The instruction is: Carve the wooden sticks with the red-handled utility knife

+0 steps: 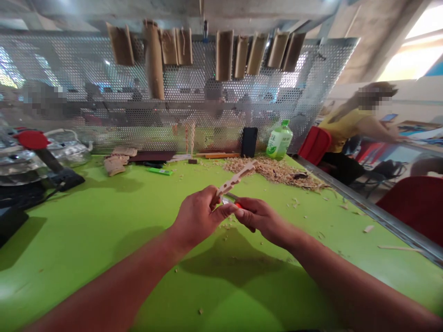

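My left hand [197, 213] is closed round the lower end of a pale carved wooden stick [238, 178], which slants up and to the right with notches and holes along it. In my right hand [256, 214] is a carving knife [238, 205], its orange handle mostly hidden by my fingers. The knife's blade lies close against the stick near my left fingers; I cannot tell whether it is cutting. Both thumbs almost meet at the knife. Under my hands is a green table [104, 258] with a few small chips on it.
A heap of wood shavings [277, 171] lies at the back right, near a green bottle [279, 140] and a black phone-like slab [249, 142]. Two thin carved sticks [192, 140] stand by the perforated metal screen [194, 110]. A red-capped lamp-like object [32, 139] is left. Someone in yellow [346, 120] sits right.
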Demonstrator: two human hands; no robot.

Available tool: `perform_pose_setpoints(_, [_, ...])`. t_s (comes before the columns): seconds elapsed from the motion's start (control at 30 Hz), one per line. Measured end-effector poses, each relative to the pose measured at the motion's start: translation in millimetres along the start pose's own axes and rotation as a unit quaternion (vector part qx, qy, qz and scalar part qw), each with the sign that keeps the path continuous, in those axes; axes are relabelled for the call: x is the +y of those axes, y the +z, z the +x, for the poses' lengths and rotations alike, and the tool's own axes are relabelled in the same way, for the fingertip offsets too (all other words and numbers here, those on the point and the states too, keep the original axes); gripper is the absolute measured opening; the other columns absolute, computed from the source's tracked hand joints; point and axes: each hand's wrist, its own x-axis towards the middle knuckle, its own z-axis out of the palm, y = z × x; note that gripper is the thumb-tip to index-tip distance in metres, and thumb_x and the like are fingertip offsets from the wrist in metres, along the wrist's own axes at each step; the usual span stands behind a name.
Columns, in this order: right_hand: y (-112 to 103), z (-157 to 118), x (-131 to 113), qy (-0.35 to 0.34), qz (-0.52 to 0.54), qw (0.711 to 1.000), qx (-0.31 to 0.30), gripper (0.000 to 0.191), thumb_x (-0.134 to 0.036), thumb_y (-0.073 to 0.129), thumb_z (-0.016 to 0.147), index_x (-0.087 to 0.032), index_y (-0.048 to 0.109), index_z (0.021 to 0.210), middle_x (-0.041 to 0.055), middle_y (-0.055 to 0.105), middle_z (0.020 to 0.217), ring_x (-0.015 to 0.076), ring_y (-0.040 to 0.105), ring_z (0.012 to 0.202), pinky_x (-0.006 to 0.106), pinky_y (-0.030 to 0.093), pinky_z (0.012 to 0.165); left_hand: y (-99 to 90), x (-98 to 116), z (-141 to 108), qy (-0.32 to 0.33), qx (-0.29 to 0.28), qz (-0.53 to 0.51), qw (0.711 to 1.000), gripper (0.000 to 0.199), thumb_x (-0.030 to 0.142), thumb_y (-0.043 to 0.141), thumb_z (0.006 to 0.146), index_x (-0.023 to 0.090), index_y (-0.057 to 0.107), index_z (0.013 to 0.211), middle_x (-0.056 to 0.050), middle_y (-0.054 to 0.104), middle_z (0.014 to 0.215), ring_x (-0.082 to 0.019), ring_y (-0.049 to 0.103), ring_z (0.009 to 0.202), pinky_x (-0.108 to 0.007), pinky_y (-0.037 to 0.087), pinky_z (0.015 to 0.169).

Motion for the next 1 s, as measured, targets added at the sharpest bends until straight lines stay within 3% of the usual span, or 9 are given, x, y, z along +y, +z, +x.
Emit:
perform_pose_setpoints(0.17, [-1, 2, -2, 0.025, 0.037, 0.999, -0.004, 0.050, -0.067, 0.062, 0.078, -0.018, 0.055, 0.079, -0.0051, 0.038, 0.061, 0.0081, 0.032, 0.053, 0.022, 0.025, 0.044, 3.0, 0, -1, -0.007, 0.002, -0.017, 1.000, 0.041, 0.058, 0.051, 0.087, 0.020, 0.045, 0.073, 0.004, 0.047, 0.058, -0.009, 0.039, 0.051, -0.023, 0.026, 0.050])
perform_pose_setpoints(0.33, [3, 3, 0, 0.014, 0.015, 0.999, 0.047, 0.049, -0.067, 0.060, 0.078, -0.019, 0.052, 0.073, -0.0055, 0.037, 0.060, 0.0083, 0.032, 0.052, 0.023, 0.023, 0.045, 5.8, 0, -1, -0.031, 0.006, -0.053, 0.998, 0.041, 0.056, 0.052, 0.087, 0.019, 0.045, 0.072, 0.004, 0.049, 0.059, -0.010, 0.041, 0.052, -0.023, 0.027, 0.049])
perform_pose_setpoints(0.53, [7, 3, 6, 0.002, -0.100, 0.988, 0.121, 0.046, -0.062, 0.058, 0.083, -0.020, 0.048, 0.067, -0.0042, 0.039, 0.059, 0.0092, 0.034, 0.054, 0.025, 0.024, 0.048, 7.1, 1, -1, -0.051, 0.008, -0.100, 0.994, 0.038, 0.053, 0.054, 0.088, 0.019, 0.048, 0.074, 0.003, 0.052, 0.063, -0.010, 0.043, 0.054, -0.023, 0.029, 0.049])
perform_pose_setpoints(1.0, [15, -1, -1, -0.008, -0.302, 0.931, 0.205, 0.042, -0.056, 0.050, 0.089, -0.020, 0.048, 0.067, -0.0026, 0.048, 0.055, 0.0101, 0.041, 0.050, 0.025, 0.021, 0.049, 10.3, 1, 0, -0.104, -0.006, -0.142, 0.984, 0.042, 0.058, 0.053, 0.086, 0.018, 0.050, 0.074, 0.005, 0.047, 0.059, -0.009, 0.039, 0.052, -0.022, 0.027, 0.046])
